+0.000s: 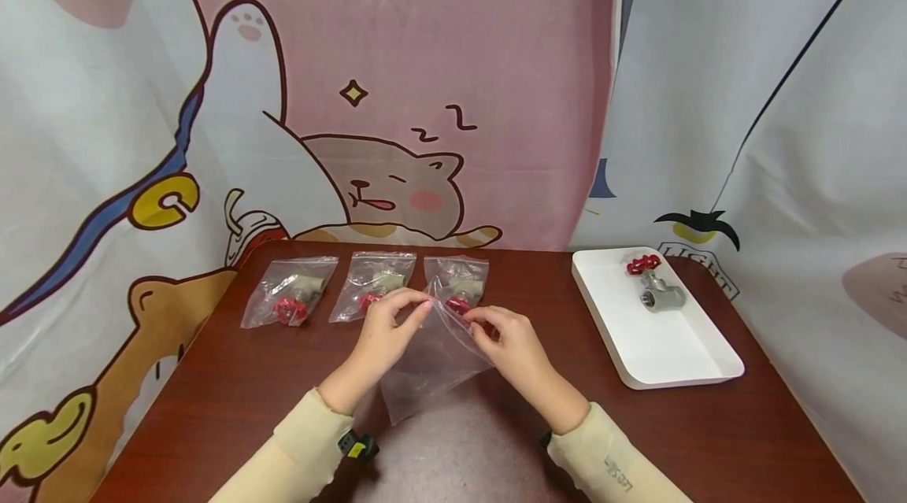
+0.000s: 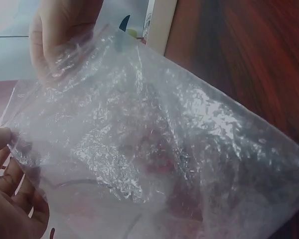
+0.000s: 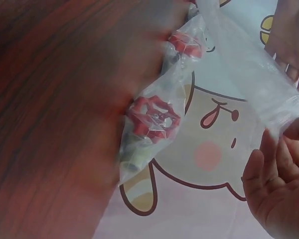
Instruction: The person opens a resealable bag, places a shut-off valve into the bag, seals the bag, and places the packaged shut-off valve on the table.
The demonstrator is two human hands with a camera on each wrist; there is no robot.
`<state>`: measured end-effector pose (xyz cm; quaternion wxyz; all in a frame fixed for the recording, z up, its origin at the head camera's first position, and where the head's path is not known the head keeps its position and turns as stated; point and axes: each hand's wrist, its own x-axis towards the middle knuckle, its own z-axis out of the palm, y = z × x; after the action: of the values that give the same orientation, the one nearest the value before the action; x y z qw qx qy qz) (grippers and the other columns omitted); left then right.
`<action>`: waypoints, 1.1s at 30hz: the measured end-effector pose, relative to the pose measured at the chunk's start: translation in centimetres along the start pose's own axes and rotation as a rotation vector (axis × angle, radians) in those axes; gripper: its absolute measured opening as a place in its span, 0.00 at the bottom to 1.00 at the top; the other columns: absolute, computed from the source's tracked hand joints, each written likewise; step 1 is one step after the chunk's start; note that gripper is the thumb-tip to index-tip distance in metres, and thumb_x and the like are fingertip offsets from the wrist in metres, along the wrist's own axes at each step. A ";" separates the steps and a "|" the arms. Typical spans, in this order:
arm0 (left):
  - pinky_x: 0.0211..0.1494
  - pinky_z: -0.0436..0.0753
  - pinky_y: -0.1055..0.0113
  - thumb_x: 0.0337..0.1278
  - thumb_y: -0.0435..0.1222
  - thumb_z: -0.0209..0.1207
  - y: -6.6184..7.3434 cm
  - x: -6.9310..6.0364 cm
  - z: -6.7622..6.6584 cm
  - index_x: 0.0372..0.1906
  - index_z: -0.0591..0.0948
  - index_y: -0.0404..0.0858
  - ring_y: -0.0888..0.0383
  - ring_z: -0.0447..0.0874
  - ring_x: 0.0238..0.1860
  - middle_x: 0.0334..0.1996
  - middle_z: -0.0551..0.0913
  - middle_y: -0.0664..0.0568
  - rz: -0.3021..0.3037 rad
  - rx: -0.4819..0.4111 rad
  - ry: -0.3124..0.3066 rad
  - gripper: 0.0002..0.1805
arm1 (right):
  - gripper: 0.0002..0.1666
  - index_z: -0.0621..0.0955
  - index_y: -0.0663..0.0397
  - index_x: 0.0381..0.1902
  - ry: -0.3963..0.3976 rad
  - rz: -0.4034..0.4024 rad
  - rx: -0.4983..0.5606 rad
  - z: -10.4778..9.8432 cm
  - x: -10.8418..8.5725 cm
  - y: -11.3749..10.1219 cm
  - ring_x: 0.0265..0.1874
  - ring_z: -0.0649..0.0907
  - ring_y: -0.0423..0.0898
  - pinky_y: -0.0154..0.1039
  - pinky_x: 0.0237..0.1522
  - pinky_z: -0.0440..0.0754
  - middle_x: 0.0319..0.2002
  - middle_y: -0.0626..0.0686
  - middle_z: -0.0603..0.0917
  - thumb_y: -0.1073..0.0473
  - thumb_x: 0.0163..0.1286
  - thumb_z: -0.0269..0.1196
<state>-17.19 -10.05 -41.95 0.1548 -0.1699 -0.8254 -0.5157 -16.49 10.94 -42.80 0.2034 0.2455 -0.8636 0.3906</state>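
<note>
Between my two hands hangs a clear plastic bag, with nothing visible inside it. My left hand pinches one side of its upper edge between thumb and fingers. At the other side, my right hand pinches the edge too. The left wrist view shows the wrinkled film of the bag spread wide, with the left hand at the lower left. In the right wrist view the right hand holds a gathered part of the film.
Three clear bags, each holding a valve with a red handwheel, lie along the table's back. At right, a white tray holds a metal valve with a red handwheel. A printed cloth hangs behind.
</note>
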 end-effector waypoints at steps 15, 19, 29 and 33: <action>0.41 0.81 0.66 0.59 0.38 0.61 1.2 0.4 -0.1 0.38 0.85 0.41 0.62 0.80 0.40 0.36 0.85 0.54 0.097 -0.031 0.006 0.06 | 0.09 0.84 0.56 0.36 0.003 -0.227 0.183 0.4 0.9 -0.9 0.32 0.83 0.40 0.25 0.32 0.79 0.35 0.50 0.85 0.72 0.58 0.65; 0.43 0.81 0.66 0.58 0.37 0.62 1.5 0.6 -0.1 0.37 0.85 0.40 0.61 0.81 0.40 0.36 0.86 0.54 0.150 -0.045 -0.007 0.06 | 0.09 0.84 0.58 0.35 -0.029 -0.228 0.208 0.5 0.9 -1.0 0.29 0.83 0.40 0.25 0.29 0.80 0.35 0.51 0.84 0.71 0.55 0.68; 0.39 0.81 0.69 0.53 0.31 0.64 1.8 0.7 -0.4 0.36 0.87 0.38 0.54 0.84 0.41 0.37 0.86 0.49 0.195 0.016 -0.034 0.06 | 0.39 0.81 0.56 0.50 -0.178 -0.232 0.028 0.0 1.0 -1.0 0.48 0.81 0.45 0.39 0.50 0.80 0.49 0.50 0.81 0.48 0.38 0.78; 0.38 0.80 0.71 0.52 0.27 0.64 3.1 0.5 -0.8 0.36 0.86 0.34 0.51 0.84 0.41 0.37 0.86 0.45 0.203 0.031 -0.040 0.06 | 0.43 0.80 0.57 0.52 -0.209 -0.211 -0.019 -0.3 1.1 -1.2 0.50 0.80 0.45 0.41 0.52 0.79 0.51 0.51 0.80 0.45 0.36 0.78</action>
<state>-16.20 -9.43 -38.89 0.1926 -0.2605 -0.8145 -0.4812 -16.59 10.21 -41.37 0.1547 0.3724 -0.8530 0.3312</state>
